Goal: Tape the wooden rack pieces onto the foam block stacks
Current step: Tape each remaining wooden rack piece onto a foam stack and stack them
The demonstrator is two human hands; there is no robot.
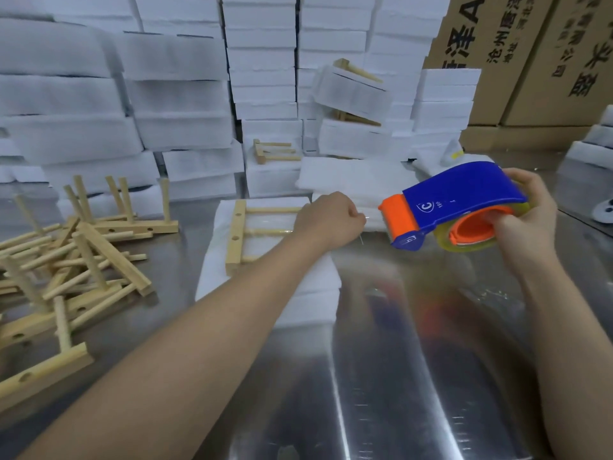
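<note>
A wooden rack piece (237, 235) lies flat on a white foam block stack (311, 293) at the middle of the metal table. My left hand (326, 220) is curled over the stack's right side and pinches the end of a clear tape strip. That strip runs to a blue and orange tape dispenser (454, 207), which my right hand (527, 214) grips just right of the stack, with fingers through the roll's core.
A loose pile of wooden rack pieces (76, 254) covers the table's left side. Tall stacks of foam blocks (185, 94) fill the back, some with rack pieces (272, 152) on them. Cardboard boxes (517, 61) stand at the back right. The metal table (381, 376) reflects light in front.
</note>
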